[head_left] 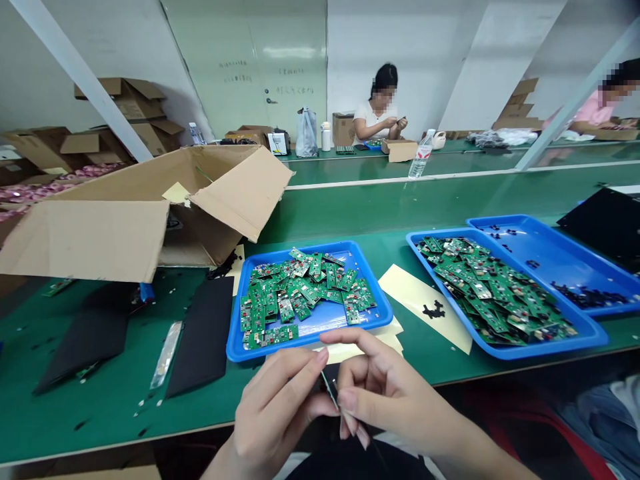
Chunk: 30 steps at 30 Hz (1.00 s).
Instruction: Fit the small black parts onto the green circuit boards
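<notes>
My left hand (283,393) pinches a small green circuit board (329,388), seen nearly edge-on, between its fingertips and thumb. Close against the board's right side is my right hand (383,387), its thumb pressed toward curled fingers and its forefinger reaching over the top. Whatever lies between those right fingers is hidden. Just beyond the hands, a blue tray (310,333) carries a loose pile of circuit boards (300,287). Small black parts (434,309) lie on a cream paper sheet (407,293) to the right.
On the right, another blue tray (537,350) is heaped with circuit boards, beside a blue tray (525,227) with black parts. An open cardboard box (85,233) and black sheets (200,340) occupy the left. A water bottle (421,157) stands behind; two people sit across.
</notes>
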Motion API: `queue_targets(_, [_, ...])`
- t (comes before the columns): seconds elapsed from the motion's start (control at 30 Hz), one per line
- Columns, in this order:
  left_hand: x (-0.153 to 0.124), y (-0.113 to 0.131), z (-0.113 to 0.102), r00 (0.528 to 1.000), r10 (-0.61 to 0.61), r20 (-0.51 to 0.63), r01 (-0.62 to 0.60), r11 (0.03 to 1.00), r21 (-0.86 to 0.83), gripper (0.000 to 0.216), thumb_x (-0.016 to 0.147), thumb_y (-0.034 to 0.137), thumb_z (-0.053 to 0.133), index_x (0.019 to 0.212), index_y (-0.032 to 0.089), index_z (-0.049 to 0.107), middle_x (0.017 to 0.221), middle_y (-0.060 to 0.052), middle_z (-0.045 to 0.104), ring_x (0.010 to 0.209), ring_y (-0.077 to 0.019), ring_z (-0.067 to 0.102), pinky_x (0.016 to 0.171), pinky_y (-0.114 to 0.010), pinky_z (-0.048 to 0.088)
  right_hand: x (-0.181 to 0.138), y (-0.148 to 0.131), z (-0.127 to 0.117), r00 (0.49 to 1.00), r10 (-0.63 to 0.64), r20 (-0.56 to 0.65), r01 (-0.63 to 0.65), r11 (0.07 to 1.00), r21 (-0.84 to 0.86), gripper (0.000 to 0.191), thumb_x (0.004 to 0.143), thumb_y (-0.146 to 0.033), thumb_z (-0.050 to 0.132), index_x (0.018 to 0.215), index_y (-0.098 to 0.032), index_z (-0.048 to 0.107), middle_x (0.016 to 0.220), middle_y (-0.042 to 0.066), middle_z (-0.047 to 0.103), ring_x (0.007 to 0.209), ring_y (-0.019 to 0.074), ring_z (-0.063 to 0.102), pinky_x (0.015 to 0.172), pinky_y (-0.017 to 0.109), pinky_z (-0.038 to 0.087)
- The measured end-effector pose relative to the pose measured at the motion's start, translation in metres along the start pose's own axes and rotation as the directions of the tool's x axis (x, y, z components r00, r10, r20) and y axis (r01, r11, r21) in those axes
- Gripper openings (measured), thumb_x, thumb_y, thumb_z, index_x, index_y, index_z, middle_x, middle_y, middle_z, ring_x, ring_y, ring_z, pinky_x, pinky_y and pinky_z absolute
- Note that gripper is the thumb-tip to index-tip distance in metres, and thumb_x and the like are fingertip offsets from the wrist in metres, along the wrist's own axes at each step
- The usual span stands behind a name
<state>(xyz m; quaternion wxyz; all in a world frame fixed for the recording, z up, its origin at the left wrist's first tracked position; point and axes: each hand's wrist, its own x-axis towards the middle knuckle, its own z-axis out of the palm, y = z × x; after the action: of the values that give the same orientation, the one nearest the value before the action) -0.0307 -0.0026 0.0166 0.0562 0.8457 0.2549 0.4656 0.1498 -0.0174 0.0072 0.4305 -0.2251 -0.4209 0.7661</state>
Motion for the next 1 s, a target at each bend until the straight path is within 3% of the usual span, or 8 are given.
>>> queue_targets(0.13, [-0.002, 0.003, 0.002, 0.998, -0.055, 0.007, 0.055, 0.995, -0.084, 0.038, 0.093, 0.029, 0.055, 0.130, 0.018, 0.056, 0.090, -0.008, 0.072, 0.080, -0.0176, 0.070, 0.069, -0.026, 0.058, -0.002, -0.001, 0.000, 0.997, -0.081, 0.018, 0.082, 0.994, -0.077, 0.040, 0.084, -0.026, 0.069, 0.119, -0.023, 0.051, 0.068, -0.007, 0.053, 0.056, 0.0061, 0.056, 0.055, 0.016, 0.050])
queue_targets(0.27, [-0.007, 0.007, 0.009, 0.981, -0.190, -0.038, 0.180, 0.967, -0.181, 0.040, 0.092, 0.031, 0.056, 0.131, 0.021, 0.056, 0.098, -0.006, 0.071, 0.088, -0.0160, 0.068, 0.078, -0.022, 0.056, -0.010, -0.005, 0.001, 0.969, -0.238, -0.067, 0.196, 0.906, -0.374, 0.037, 0.085, -0.014, 0.064, 0.119, -0.024, 0.056, 0.078, -0.002, 0.061, 0.067, 0.0078, 0.062, 0.068, 0.020, 0.053])
queue_targets(0.33, [-0.010, 0.009, 0.012, 0.963, -0.264, -0.053, 0.245, 0.940, -0.238, 0.042, 0.092, 0.032, 0.056, 0.132, 0.023, 0.054, 0.102, -0.005, 0.070, 0.092, -0.0149, 0.067, 0.082, -0.021, 0.054, -0.012, -0.010, 0.002, 0.924, -0.378, -0.063, 0.275, 0.767, -0.579, 0.034, 0.085, -0.010, 0.060, 0.116, -0.024, 0.059, 0.084, 0.001, 0.066, 0.074, 0.0109, 0.065, 0.070, 0.022, 0.055])
queue_targets(0.47, [-0.011, 0.011, 0.015, 0.939, -0.341, -0.034, 0.308, 0.884, -0.350, 0.038, 0.091, 0.033, 0.057, 0.129, 0.026, 0.057, 0.103, -0.003, 0.070, 0.094, -0.0137, 0.066, 0.084, -0.019, 0.053, -0.011, -0.021, 0.006, 0.801, -0.586, 0.125, 0.420, 0.401, -0.814, 0.018, 0.088, -0.009, 0.055, 0.099, -0.018, 0.066, 0.083, 0.005, 0.069, 0.071, 0.0145, 0.066, 0.063, 0.025, 0.057])
queue_targets(0.53, [-0.010, 0.011, 0.015, 0.933, -0.360, -0.030, 0.323, 0.869, -0.375, 0.036, 0.091, 0.032, 0.058, 0.127, 0.026, 0.059, 0.102, -0.003, 0.071, 0.095, -0.0137, 0.066, 0.085, -0.018, 0.053, -0.010, -0.024, 0.007, 0.767, -0.621, 0.161, 0.424, 0.303, -0.854, 0.017, 0.089, -0.008, 0.054, 0.096, -0.017, 0.066, 0.081, 0.006, 0.068, 0.071, 0.0148, 0.066, 0.062, 0.025, 0.057])
queue_targets(0.83, [-0.010, 0.017, 0.015, 0.930, -0.367, 0.026, 0.348, 0.856, -0.382, 0.041, 0.095, 0.028, 0.050, 0.136, 0.028, 0.050, 0.120, -0.005, 0.068, 0.106, -0.0167, 0.065, 0.090, -0.021, 0.054, -0.003, -0.022, 0.009, 0.672, -0.695, 0.256, 0.403, 0.053, -0.914, 0.016, 0.088, -0.004, 0.053, 0.095, -0.012, 0.065, 0.080, 0.008, 0.068, 0.072, 0.0168, 0.064, 0.062, 0.029, 0.057])
queue_targets(0.9, [-0.011, 0.019, 0.018, 0.912, -0.409, 0.033, 0.386, 0.829, -0.404, 0.037, 0.097, 0.027, 0.046, 0.133, 0.028, 0.054, 0.121, -0.006, 0.068, 0.108, -0.0178, 0.064, 0.090, -0.023, 0.054, 0.000, -0.021, 0.009, 0.662, -0.698, 0.272, 0.384, 0.005, -0.923, 0.016, 0.089, -0.004, 0.052, 0.092, -0.013, 0.065, 0.079, 0.008, 0.068, 0.071, 0.0172, 0.063, 0.062, 0.029, 0.056])
queue_targets(1.0, [-0.016, 0.023, 0.026, 0.846, -0.533, -0.020, 0.467, 0.759, -0.454, 0.034, 0.098, 0.024, 0.041, 0.126, 0.027, 0.061, 0.120, -0.005, 0.069, 0.112, -0.0202, 0.063, 0.097, -0.029, 0.051, 0.004, -0.020, 0.010, 0.645, -0.709, 0.285, 0.365, -0.042, -0.930, 0.017, 0.088, -0.003, 0.051, 0.088, -0.014, 0.063, 0.076, 0.008, 0.068, 0.069, 0.0176, 0.063, 0.060, 0.030, 0.055])
